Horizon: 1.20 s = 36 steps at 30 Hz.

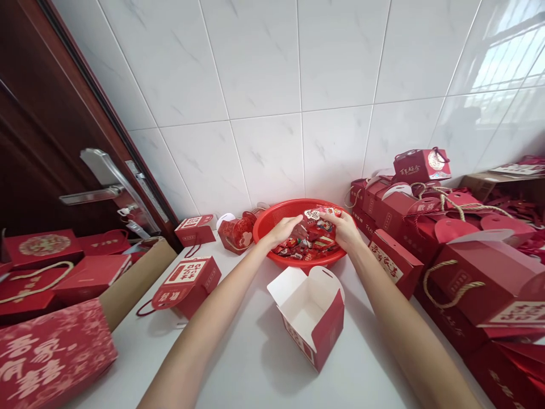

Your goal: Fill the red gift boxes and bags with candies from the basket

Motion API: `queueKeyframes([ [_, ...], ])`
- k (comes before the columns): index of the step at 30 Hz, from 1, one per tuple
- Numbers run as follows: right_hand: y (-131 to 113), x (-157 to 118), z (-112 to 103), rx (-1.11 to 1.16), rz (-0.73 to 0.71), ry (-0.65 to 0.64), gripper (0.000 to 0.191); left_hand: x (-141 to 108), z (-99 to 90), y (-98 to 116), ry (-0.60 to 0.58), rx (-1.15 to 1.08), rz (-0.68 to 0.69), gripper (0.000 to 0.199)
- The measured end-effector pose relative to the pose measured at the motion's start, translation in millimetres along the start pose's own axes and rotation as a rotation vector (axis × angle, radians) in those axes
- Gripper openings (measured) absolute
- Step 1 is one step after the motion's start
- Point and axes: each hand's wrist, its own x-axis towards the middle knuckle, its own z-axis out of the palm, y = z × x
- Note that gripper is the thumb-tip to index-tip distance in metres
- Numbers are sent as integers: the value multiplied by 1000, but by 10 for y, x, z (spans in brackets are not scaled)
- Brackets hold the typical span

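Observation:
A red plastic basket (293, 262) full of wrapped candies (313, 244) stands against the wall. Over its right side my right hand (347, 228) pinches a small red candy packet (313, 215) with pale lettering. My left hand (284, 232) is over the basket's left part, thumb and fingers apart, close to the candies; some of its fingertips are hard to make out. Between my forearms, in front of the basket, an uncovered red gift box (327, 329) shows its white inside, flaps up, and no contents visible in it.
Closed red boxes (187, 284) with cord handles stand left of my left arm. More boxes (481, 272) are stacked high along the right. At the far left a carton (136, 278) holds red boxes beside a dark door (51, 113). White wall tiles (264, 68) rise behind the basket.

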Motion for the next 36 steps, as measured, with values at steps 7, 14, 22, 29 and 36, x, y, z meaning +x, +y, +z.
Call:
queueKeyframes([
  [7,-8,-16,12,-3,15,45,33,-47,-101,-119,-200,570,-42,37],
  [14,7,-11,5,-13,8,37,32,16,-109,-214,-238,567,-44,17],
  [22,-6,1,3,4,-13,74,32,15,-122,-142,104,268,79,27],
  [29,-2,0,5,5,-12,81,34,-20,-121,-100,194,29,100,21],
  [36,-7,-26,11,-2,-7,76,35,-56,-119,-78,215,-33,96,18],
])
